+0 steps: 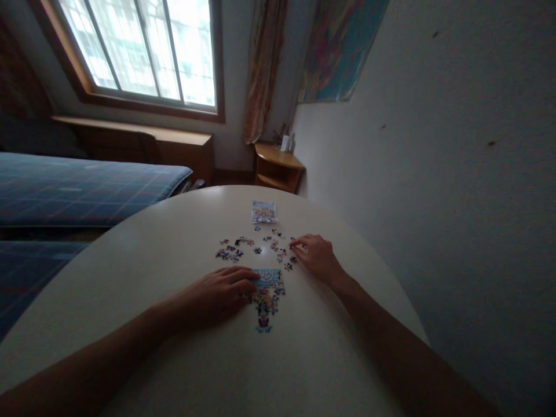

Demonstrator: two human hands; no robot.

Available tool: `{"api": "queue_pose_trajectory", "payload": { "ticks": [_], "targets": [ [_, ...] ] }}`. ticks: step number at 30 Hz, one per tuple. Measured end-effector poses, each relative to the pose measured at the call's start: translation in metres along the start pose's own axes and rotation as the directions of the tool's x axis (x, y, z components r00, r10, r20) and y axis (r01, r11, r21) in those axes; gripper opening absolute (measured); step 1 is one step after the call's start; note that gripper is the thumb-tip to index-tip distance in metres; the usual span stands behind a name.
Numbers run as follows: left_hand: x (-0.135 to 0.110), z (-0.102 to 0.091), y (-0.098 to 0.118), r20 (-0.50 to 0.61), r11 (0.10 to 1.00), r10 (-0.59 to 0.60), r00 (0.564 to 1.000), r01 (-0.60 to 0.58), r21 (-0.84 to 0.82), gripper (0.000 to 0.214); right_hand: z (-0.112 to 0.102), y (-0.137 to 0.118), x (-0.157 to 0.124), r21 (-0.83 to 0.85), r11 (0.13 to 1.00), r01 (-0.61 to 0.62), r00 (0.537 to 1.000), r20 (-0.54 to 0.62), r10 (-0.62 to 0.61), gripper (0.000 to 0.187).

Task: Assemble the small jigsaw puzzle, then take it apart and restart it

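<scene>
A partly joined jigsaw puzzle (268,295) lies on the round white table (174,243) in front of me. My left hand (217,295) rests flat on the table, fingers stretched onto the left edge of the joined part. Several loose puzzle pieces (243,248) are scattered beyond it. My right hand (316,256) is at the right end of that scatter, fingertips pinched on a loose piece (293,245). A small reference picture card (263,212) lies farther back on the table.
A bed with a blue checked cover (78,188) stands to the left. A wooden corner shelf (278,167) sits behind the table under a curtain. A white wall runs along the right, and a window is at the back.
</scene>
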State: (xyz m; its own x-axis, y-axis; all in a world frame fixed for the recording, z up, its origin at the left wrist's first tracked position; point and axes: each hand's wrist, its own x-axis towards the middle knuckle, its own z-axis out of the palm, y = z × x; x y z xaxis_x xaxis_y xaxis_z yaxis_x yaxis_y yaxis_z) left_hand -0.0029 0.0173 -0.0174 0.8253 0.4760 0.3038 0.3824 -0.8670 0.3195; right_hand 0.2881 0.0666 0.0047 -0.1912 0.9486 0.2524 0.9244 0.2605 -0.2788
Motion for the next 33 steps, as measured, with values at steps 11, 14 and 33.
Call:
{"api": "queue_pose_trajectory", "payload": {
  "ticks": [11, 14, 33],
  "targets": [
    [-0.001, -0.001, 0.000, 0.042, 1.000, -0.008, 0.999, 0.008, 0.008, 0.027, 0.002, -0.030, 0.054, -0.054, 0.997, 0.056, 0.946, 0.321, -0.036, 0.025],
    [-0.001, 0.000, 0.000, 0.034, 1.000, -0.009, 0.999, 0.009, 0.007, 0.028, 0.000, -0.029, 0.063, -0.047, 0.996, 0.071, 0.924, 0.380, -0.048, 0.023],
    [-0.001, 0.002, -0.003, 0.041, 1.000, -0.017, 0.999, 0.017, 0.007, 0.027, 0.004, -0.018, 0.072, 0.025, 0.999, -0.030, 0.903, 0.430, 0.017, 0.036]
  ]
}}
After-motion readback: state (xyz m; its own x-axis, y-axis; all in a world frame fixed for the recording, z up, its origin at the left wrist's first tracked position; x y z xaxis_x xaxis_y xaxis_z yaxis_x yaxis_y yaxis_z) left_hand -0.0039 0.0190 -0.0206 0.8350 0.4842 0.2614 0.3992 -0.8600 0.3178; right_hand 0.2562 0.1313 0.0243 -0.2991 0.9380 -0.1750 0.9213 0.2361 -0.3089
